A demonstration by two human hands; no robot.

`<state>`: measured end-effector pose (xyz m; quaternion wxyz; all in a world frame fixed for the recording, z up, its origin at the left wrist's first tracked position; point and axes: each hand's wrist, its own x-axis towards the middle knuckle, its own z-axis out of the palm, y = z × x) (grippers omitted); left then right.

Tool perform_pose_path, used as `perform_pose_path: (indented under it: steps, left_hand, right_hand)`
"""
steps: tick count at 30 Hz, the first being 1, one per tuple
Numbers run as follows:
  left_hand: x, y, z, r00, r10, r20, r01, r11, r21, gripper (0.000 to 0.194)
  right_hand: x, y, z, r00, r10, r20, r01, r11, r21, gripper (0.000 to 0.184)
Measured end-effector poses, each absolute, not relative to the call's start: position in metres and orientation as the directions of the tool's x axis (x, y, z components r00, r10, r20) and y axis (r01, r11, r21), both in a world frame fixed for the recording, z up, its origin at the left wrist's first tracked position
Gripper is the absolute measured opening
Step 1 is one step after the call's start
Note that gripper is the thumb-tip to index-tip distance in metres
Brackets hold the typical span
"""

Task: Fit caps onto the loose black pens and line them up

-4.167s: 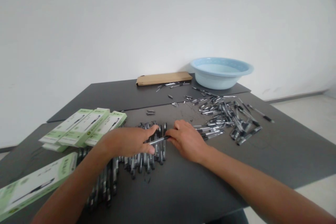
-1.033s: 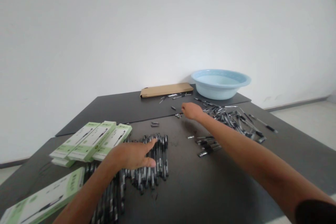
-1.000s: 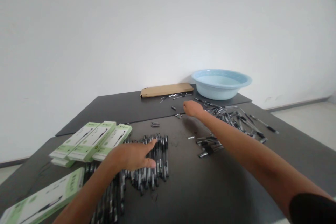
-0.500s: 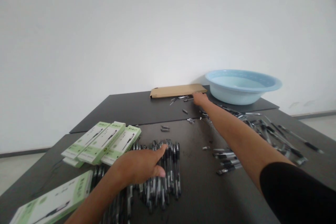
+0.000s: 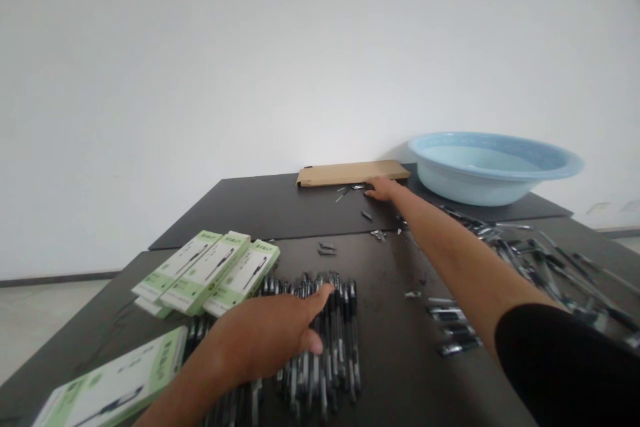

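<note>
My left hand (image 5: pixel 280 332) rests over a row of black-and-clear pens (image 5: pixel 341 340) lying side by side. Its index finger and thumb are apart, and no pen shows between them. Far across the table, my right hand (image 5: pixel 381 188) reaches down beside the cardboard box (image 5: pixel 350 172), its fingertips stretched out and apart. A few thin pen parts (image 5: pixel 357 187) lie right by its fingertips; the hand covers others. More pens (image 5: pixel 453 327) lie partly behind my right forearm.
A light blue basin (image 5: pixel 480 180) stands at the back right. Before it spreads a heap of loose pens (image 5: pixel 545 260). White-and-green pen boxes (image 5: pixel 200 273) are stacked at left, with another box (image 5: pixel 120 377) nearer. Small pen pieces (image 5: pixel 327 248) are scattered on the dark table (image 5: pixel 250 207).
Earlier both hands were at a pen above the row. My right hand has since moved away to the parts by the cardboard box. My left hand stays over the row; the view has shifted right.
</note>
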<state>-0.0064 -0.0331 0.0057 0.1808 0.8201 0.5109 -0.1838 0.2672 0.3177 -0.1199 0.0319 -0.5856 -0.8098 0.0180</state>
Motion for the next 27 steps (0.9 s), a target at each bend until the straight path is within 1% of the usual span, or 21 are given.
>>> perform_pose_path:
  steps: [4, 10, 15, 19, 23, 27]
  left_hand:
    - [-0.003, -0.033, 0.004, 0.413, 0.75, -0.516, 0.896, -0.436, 0.083, 0.067]
    - [0.001, -0.037, 0.001, 0.437, 0.717, -0.543, 0.877, -0.474, 0.079, 0.064]
    - [0.0, -0.039, 0.0, 0.435, 0.728, -0.531, 0.881, -0.466, 0.082, 0.063]
    - [-0.001, -0.038, 0.001, 0.41, 0.734, -0.542, 0.896, -0.437, 0.085, 0.063]
    - [-0.004, -0.04, 0.0, 0.403, 0.731, -0.551, 0.902, -0.42, 0.102, 0.065]
    - [-0.007, -0.042, -0.005, 0.385, 0.742, -0.548, 0.915, -0.384, 0.123, 0.072]
  right_hand:
    - [0.272, 0.318, -0.129, -0.313, 0.945, 0.097, 0.947, 0.318, -0.036, 0.034]
    - [0.287, 0.313, -0.131, -0.314, 0.94, 0.135, 0.948, 0.318, -0.01, 0.033]
    - [0.302, 0.323, -0.133, -0.203, 0.968, 0.15, 0.978, 0.208, -0.016, 0.032]
    - [0.312, 0.337, -0.139, -0.13, 0.985, 0.111, 0.99, 0.135, -0.041, 0.032]
    - [0.316, 0.347, -0.144, -0.142, 0.987, 0.076, 0.986, 0.148, -0.073, 0.032]
    - [0.31, 0.356, -0.141, -0.205, 0.975, 0.084, 0.971, 0.214, -0.107, 0.032]
